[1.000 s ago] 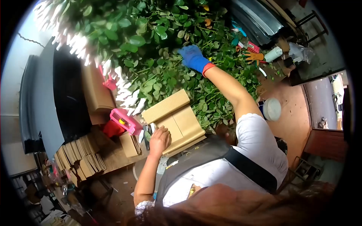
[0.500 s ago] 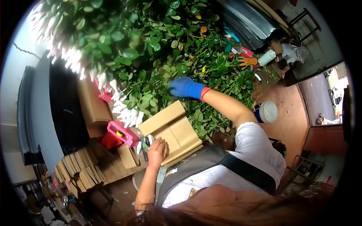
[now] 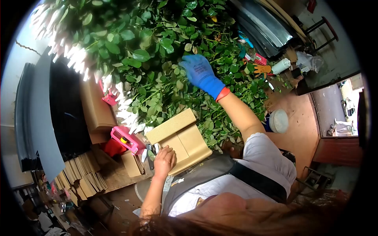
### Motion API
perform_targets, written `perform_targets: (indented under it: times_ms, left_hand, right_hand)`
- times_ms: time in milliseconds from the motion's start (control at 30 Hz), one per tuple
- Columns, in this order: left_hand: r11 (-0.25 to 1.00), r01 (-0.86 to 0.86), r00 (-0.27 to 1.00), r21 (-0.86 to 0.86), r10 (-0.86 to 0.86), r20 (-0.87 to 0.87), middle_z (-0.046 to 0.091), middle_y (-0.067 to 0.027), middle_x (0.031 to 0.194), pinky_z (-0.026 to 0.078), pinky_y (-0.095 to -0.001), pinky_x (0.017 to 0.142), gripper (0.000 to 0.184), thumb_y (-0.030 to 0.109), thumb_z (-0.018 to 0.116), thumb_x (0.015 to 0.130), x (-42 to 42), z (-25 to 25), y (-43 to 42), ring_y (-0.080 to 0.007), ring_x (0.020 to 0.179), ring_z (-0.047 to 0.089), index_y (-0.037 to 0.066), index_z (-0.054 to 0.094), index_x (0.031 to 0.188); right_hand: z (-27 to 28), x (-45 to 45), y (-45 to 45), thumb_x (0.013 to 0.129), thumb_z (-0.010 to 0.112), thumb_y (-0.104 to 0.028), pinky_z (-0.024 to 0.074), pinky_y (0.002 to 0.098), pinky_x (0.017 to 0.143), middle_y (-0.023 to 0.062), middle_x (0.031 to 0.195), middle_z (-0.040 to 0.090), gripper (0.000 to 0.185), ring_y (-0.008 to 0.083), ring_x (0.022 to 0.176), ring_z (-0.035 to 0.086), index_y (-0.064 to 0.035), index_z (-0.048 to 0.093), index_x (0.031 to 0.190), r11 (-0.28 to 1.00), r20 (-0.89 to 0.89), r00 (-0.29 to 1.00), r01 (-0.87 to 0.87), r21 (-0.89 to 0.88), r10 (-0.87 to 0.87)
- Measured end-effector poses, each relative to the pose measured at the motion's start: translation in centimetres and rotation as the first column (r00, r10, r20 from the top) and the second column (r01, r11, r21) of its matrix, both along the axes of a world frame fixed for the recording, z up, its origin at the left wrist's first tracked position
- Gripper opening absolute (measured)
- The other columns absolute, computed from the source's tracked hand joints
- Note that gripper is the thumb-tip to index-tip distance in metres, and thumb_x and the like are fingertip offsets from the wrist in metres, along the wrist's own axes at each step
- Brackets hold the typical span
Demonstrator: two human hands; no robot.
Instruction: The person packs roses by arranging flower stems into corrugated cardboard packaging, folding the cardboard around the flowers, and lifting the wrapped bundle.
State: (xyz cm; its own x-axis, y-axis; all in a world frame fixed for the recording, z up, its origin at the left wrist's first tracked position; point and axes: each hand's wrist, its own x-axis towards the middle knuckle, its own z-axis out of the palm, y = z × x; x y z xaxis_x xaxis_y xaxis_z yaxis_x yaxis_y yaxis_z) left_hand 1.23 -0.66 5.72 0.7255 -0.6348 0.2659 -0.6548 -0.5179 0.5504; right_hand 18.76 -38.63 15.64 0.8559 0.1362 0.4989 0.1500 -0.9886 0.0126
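1. Leafy stems [image 3: 151, 103] lie heaped beyond the cardboard [image 3: 191, 139].
2. Gloved right hand [image 3: 201, 74] over them; blurred fingers, I can't tell their state.
3. Left hand [image 3: 164, 160] touches the cardboard, fingers bent; grip unclear to me.

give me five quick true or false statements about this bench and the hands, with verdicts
1. The right hand wears a blue glove and is at the leafy green stems. True.
2. Both hands are gloved. False: the left hand is bare, at the edge of the brown cardboard.
3. A pink dispenser is left of the cardboard in the picture. True.
4. Every glove in view is blue. False: an orange glove lies by a pale roll.
5. A bucket sits on the cardboard. False: it is well apart, to the picture's right.
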Motion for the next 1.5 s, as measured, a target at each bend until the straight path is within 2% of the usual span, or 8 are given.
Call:
perform_targets:
  times_ms: [133, 267, 367, 500, 700, 800, 1200, 1500]
  left_hand:
    - [1.0, 0.008, 1.0, -0.01, -0.008, -0.016, 0.071, -0.0107, 0.102, 0.055, -0.047, 0.097, 0.013, 0.006, 0.076, 0.081, 0.0, 0.4, 0.1, -0.0322, 0.107, 0.069, 0.006, 0.072, 0.094]
    - [0.999, -0.005, 1.0, -0.033, 0.004, -0.022, 0.071, -0.0118, 0.102, 0.055, -0.0452, 0.094, 0.012, 0.006, 0.075, 0.081, -0.1, 0.4, 0.0, -0.0326, 0.107, 0.069, 0.005, 0.072, 0.093]
    - [0.999, 0.009, 1.0, -0.041, -0.008, 0.014, 0.071, -0.0123, 0.101, 0.056, -0.0437, 0.091, 0.011, 0.006, 0.075, 0.081, 0.0, 0.1, 0.2, -0.0327, 0.105, 0.069, 0.005, 0.072, 0.092]
    - [0.999, 0.029, 0.998, -0.037, -0.027, 0.054, 0.07, -0.0116, 0.1, 0.056, -0.0425, 0.089, 0.011, 0.006, 0.075, 0.081, -0.2, 0.0, 0.1, -0.032, 0.103, 0.069, 0.004, 0.072, 0.091]
    - [0.997, 0.063, 0.996, -0.04, -0.06, 0.07, 0.069, -0.0108, 0.1, 0.056, -0.04, 0.088, 0.013, 0.005, 0.075, 0.079, 0.1, -0.5, 0.7, -0.0316, 0.104, 0.068, 0.004, 0.071, 0.091]
    - [0.996, 0.065, 0.997, -0.063, -0.061, 0.053, 0.07, -0.0118, 0.098, 0.056, -0.0401, 0.086, 0.013, 0.005, 0.075, 0.077, 0.0, 0.0, 0.7, -0.032, 0.099, 0.069, 0.004, 0.071, 0.09]
    - [0.994, 0.07, 0.997, -0.081, -0.071, -0.012, 0.069, -0.0122, 0.102, 0.054, -0.0436, 0.094, 0.018, 0.012, 0.078, 0.078, 0.0, -0.8, 1.2, -0.0322, 0.109, 0.067, 0.004, 0.072, 0.093]
    - [1.0, -0.015, 0.896, 0.015, 0.02, -0.443, 0.067, -0.0175, 0.126, 0.039, -0.0468, 0.114, 0.128, 0.044, 0.095, 0.061, 0.4, 1.8, 1.3, -0.0389, 0.125, 0.057, 0.008, 0.022, 0.159]
  right_hand:
    - [-3.0, -0.1, -1.9, 0.08, 0.073, -0.025, 0.0373, 0.0474, 0.11, 0.0134, 0.14, 0.054, 0.038, 0.0311, 0.131, 0.049, -0.0157, 0.067, 0.116, 0.979, -0.408, 0.913, -0.054, -0.198, -0.032]
    - [0.7, -2.2, -1.4, 0.082, 0.071, -0.024, 0.0386, 0.0476, 0.109, 0.0113, 0.138, 0.056, 0.028, 0.0304, 0.127, 0.053, -0.0153, 0.068, 0.109, 0.998, 0.004, 1.0, -0.019, 0.067, 0.019]
    - [1.4, -3.4, 0.6, 0.087, 0.066, -0.023, 0.037, 0.0478, 0.112, 0.0098, 0.139, 0.057, 0.02, 0.0285, 0.13, 0.051, -0.014, 0.072, 0.103, 0.991, -0.448, 0.893, -0.1, -0.089, 0.05]
    - [-6.0, -1.2, -0.4, 0.084, 0.068, -0.024, 0.038, 0.0476, 0.111, 0.0073, 0.13, 0.062, 0.019, 0.0272, 0.125, 0.054, -0.0134, 0.072, 0.099, 0.917, -0.131, 0.99, 0.001, -0.398, -0.058]
    - [6.1, -3.4, 1.8, 0.082, 0.072, -0.022, 0.0443, 0.0484, 0.102, 0.0101, 0.121, 0.063, 0.02, 0.0319, 0.111, 0.06, -0.0134, 0.068, 0.1, 0.985, 0.267, 0.95, -0.169, 0.014, 0.16]
    - [4.7, -4.1, 0.6, 0.084, 0.073, -0.022, 0.0433, 0.0488, 0.104, 0.0103, 0.125, 0.064, 0.024, 0.034, 0.116, 0.059, -0.0118, 0.068, 0.105, 0.947, -0.128, 0.969, -0.233, -0.22, 0.209]
    - [11.7, -13.9, 0.4, 0.093, 0.066, -0.02, 0.0539, 0.042, 0.083, 0.0092, 0.105, 0.072, 0.019, 0.0317, 0.096, 0.068, -0.0125, 0.071, 0.11, 0.95, -0.024, 0.976, -0.203, 0.238, 0.215]
    - [3.5, -25.5, -3.7, 0.09, 0.062, -0.034, 0.0547, 0.0472, 0.085, 0.0129, 0.106, 0.073, 0.027, 0.036, 0.094, 0.068, -0.0175, 0.07, 0.111, 0.971, -0.808, 0.589, 0.192, 0.141, 0.001]
